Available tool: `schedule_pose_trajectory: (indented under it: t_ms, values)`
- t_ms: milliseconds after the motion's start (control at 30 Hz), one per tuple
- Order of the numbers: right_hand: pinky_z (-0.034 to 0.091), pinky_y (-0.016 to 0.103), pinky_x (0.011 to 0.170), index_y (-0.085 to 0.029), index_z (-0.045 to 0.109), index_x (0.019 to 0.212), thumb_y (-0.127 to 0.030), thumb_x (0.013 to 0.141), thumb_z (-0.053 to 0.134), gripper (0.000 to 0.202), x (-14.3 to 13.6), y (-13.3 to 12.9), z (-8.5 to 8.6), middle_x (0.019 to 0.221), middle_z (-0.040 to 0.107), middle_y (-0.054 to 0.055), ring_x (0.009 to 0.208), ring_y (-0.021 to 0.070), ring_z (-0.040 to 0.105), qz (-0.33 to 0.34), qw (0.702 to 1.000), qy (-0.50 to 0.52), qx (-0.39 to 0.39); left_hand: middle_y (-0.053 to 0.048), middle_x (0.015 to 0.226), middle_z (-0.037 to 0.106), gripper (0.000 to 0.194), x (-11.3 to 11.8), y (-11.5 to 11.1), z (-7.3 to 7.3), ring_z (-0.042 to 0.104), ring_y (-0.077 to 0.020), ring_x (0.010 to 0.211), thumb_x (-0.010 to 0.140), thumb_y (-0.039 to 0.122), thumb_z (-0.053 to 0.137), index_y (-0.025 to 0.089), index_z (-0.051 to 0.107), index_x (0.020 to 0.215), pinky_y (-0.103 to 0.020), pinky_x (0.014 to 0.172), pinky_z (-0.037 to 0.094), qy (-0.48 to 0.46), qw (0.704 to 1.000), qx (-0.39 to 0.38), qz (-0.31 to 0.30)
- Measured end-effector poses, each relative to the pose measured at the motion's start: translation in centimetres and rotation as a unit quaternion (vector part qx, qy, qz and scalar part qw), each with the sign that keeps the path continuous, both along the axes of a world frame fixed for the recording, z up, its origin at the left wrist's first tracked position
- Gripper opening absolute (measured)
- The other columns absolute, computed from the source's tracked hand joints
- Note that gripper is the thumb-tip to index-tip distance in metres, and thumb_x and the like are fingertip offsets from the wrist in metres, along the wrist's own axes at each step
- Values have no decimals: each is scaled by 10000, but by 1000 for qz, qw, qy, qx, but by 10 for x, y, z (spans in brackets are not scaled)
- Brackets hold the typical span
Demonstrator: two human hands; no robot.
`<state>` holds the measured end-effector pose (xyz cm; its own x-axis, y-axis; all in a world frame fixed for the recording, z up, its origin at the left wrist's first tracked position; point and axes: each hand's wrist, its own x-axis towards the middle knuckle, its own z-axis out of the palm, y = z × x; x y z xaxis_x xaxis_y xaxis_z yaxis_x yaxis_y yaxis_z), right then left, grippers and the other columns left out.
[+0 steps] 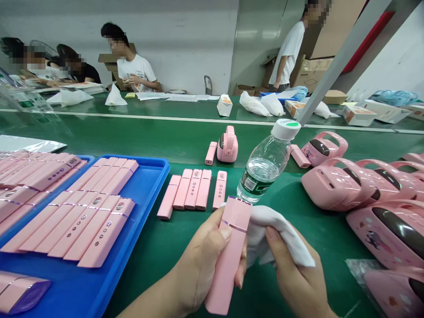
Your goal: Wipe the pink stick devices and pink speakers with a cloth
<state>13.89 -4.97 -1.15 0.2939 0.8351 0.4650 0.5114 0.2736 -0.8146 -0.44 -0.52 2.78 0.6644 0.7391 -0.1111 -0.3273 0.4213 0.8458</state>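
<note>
My left hand (212, 260) is closed around a pink handheld microphone (227, 265), a flat bar with a shiny band and a dotted patch near its upper end. Pinched in my right hand (294, 269) is a white cloth (274, 227), which lies against the microphone's upper right side. Just behind the microphone stands a clear water bottle (261, 170) with a white cap, partly filled. To the left of the bottle, several pink microphones (195, 190) lie in a row on the green table.
Blue trays (155, 172) of pink microphones stand at left. Pink speakers with handles (351, 183) crowd the right side; a small pink speaker (227, 145) sits farther back. A slanted metal post (344, 62) rises at right. Several people work behind the green conveyor (149, 130).
</note>
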Motion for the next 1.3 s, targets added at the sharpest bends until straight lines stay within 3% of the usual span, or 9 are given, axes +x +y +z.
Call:
schedule_pose_trajectory:
  t_ms: [400, 600, 700, 933, 1167, 1300]
  values:
    - [446, 131, 483, -346, 620, 1031, -265, 913, 474, 204, -7, -1, 4, 764, 680, -83, 517, 56, 546, -7, 998, 64, -20, 9, 681, 505, 231, 0, 2, -6, 466, -59, 451, 848, 364, 397, 154, 473, 903, -198, 475, 369, -7, 1000, 11, -5]
    - [453, 110, 466, -340, 603, 1061, -241, 918, 463, 223, -1, 0, 0, 783, 689, -75, 508, 48, 566, 16, 1000, 25, 1, 5, 686, 527, 209, 0, 2, -7, 489, -60, 452, 812, 334, 435, 148, 481, 896, -189, 475, 391, -25, 1000, -11, -11]
    - [456, 111, 471, -335, 606, 1063, -244, 911, 473, 221, 0, 0, 1, 756, 674, -73, 521, 53, 563, 9, 1000, 18, 1, 13, 705, 551, 255, 0, 2, -9, 503, -59, 431, 788, 327, 486, 169, 455, 986, -181, 454, 403, -43, 999, -27, -11]
    - [456, 114, 498, -335, 620, 1022, -255, 915, 466, 204, -4, -1, 5, 728, 645, -76, 546, 57, 549, 0, 999, 34, -13, 22, 539, 572, 269, -2, 2, -9, 536, -92, 406, 792, 379, 541, 178, 461, 951, -160, 414, 414, -28, 999, -32, -12]
    - [472, 106, 513, -318, 596, 1077, -217, 922, 457, 232, 2, 0, 3, 866, 694, -49, 587, 62, 593, 32, 999, 3, 4, -67, 902, 610, 336, 1, 3, -4, 599, -113, 611, 819, 309, 502, 156, 562, 1112, -202, 532, 477, -13, 1000, 1, -1]
    - [478, 118, 517, -317, 599, 1088, -214, 926, 448, 243, 1, 1, 2, 909, 697, -40, 595, 67, 600, 37, 999, 12, 7, -49, 701, 617, 290, 0, 1, -3, 554, -109, 498, 840, 340, 441, 145, 548, 1025, -195, 475, 442, -9, 1000, 8, -11]
